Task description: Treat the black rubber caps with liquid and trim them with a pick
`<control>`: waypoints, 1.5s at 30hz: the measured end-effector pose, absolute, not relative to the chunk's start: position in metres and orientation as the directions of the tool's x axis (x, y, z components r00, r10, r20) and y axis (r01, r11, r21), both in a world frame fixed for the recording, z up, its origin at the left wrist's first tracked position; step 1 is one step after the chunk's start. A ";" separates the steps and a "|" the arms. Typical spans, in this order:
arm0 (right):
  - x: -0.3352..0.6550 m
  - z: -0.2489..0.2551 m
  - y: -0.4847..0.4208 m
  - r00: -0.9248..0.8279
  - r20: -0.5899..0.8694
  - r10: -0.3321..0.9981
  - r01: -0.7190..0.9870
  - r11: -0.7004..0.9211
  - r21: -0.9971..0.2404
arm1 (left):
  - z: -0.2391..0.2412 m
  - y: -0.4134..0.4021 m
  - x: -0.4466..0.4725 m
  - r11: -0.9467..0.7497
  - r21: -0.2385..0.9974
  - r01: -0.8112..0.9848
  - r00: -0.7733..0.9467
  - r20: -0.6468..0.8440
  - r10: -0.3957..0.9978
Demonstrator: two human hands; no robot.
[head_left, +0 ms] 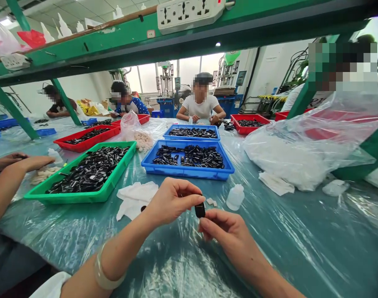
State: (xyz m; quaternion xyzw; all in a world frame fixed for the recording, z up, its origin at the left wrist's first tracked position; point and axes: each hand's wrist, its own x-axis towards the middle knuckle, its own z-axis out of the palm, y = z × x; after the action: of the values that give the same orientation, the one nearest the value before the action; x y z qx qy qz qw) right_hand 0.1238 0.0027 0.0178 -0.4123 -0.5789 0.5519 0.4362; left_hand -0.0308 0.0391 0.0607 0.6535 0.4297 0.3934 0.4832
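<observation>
Table: We face a blue-green table under clear, wrinkled plastic, which throws the light back in white streaks at the lower centre.
Shelf frame: Green beams cross the top of the frame, with a white power strip at upper centre.
Room: Beyond, we see bright windows, machines and a round fan; a person in a white top sits at upper centre, with other people at upper left and upper right.
Trays: The near blue tray and the far blue tray sit at the centre, a green tray at left; all three hold heaps of small dark parts.
Bag: A large, clear plastic bag bulges at the right.
Close by: A crumpled white cloth lies left of centre; a small white bottle stands right of centre, white bits just beside it.
Black piece: Our small black piece is just below the frame's centre, held roughly upright above the table. It looks smooth and narrow, its lower corners rounded; fingers partly hide its top.
Left grip: Our left hand pinches its upper end between thumb and fingers.
Right grip: Our right hand has thumb and forefinger narrowed on its lower end.
</observation>
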 end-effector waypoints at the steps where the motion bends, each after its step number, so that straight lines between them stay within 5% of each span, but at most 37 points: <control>1: 0.124 0.019 0.004 -0.268 0.055 0.962 -0.018 0.053 -0.998 | 0.058 0.040 -0.029 -0.164 0.972 0.168 0.324 0.102 0.941; 12: 0.127 0.015 0.005 -0.152 0.070 0.986 -0.109 0.054 -0.993 | 0.042 0.040 -0.038 -0.111 0.982 0.155 0.146 0.089 0.985; 17: 0.128 0.015 0.007 -0.110 0.078 0.991 -0.096 0.068 -0.993 | 0.034 0.038 -0.035 -0.020 0.984 0.175 0.258 -0.026 0.966; 25: 0.123 0.016 0.003 -0.180 -0.001 0.984 -0.060 -0.012 -0.998 | 0.030 0.037 -0.034 -0.013 0.999 -0.030 0.307 0.022 0.951; 45: 0.124 0.014 0.002 -0.337 -0.021 0.941 0.136 0.026 -0.990 | 0.031 0.036 -0.035 0.050 0.999 -0.021 0.346 -0.040 0.937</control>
State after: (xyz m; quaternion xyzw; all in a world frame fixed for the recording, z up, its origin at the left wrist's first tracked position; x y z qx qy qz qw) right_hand 0.1238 0.0019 0.0143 -0.4398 -0.6125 0.5417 0.3715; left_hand -0.0345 0.0358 0.0313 0.5611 0.4085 0.4004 0.5984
